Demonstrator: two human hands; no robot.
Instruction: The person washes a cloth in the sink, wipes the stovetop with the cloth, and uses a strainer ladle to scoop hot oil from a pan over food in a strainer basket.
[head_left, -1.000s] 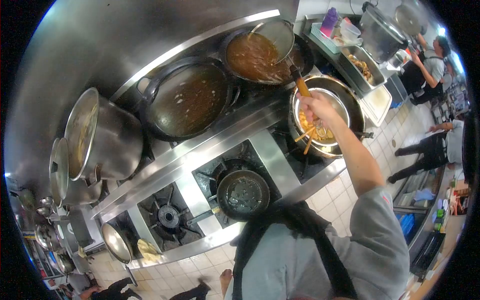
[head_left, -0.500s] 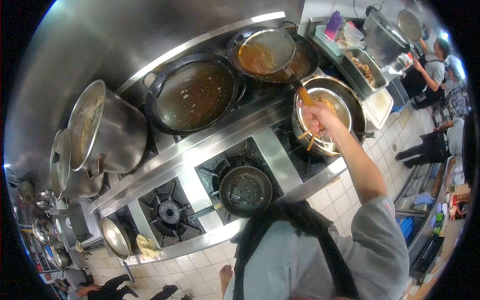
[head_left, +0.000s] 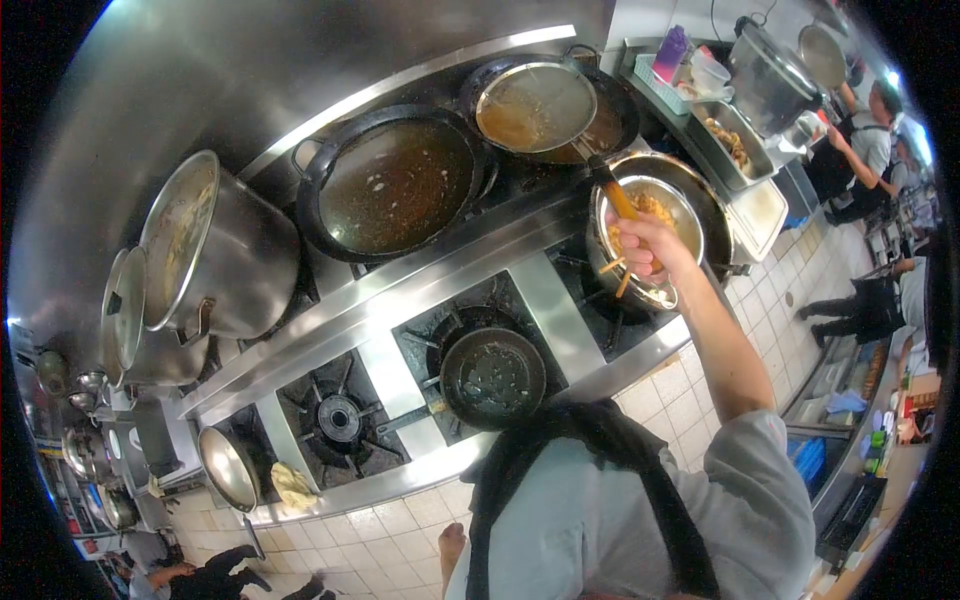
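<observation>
My right hand (head_left: 648,246) grips the wooden handle of a round mesh strainer (head_left: 537,107), with chopsticks (head_left: 622,284) poking out below the fingers. The strainer's mesh is over the brown liquid of the rear right wok (head_left: 617,120). Beneath the hand is a steel bowl (head_left: 686,212) with golden fried pieces, set in a larger pot. My left hand (head_left: 453,541) hangs low at the bottom, beside the body; its fingers look curled, but what they hold, if anything, is hidden. A second wok (head_left: 390,185) with brown liquid sits left of the strainer.
A black frying pan (head_left: 492,378) rests on the front burner. Large stock pots (head_left: 245,262) stand at left. A smaller pan (head_left: 228,469) and yellow cloth (head_left: 292,485) lie at the front edge. A food tray (head_left: 733,146) is at upper right. Other people are at right and bottom left.
The strainer has risen out of the rear wok's liquid and now lies level above it. My right hand has moved slightly right and down with its handle.
</observation>
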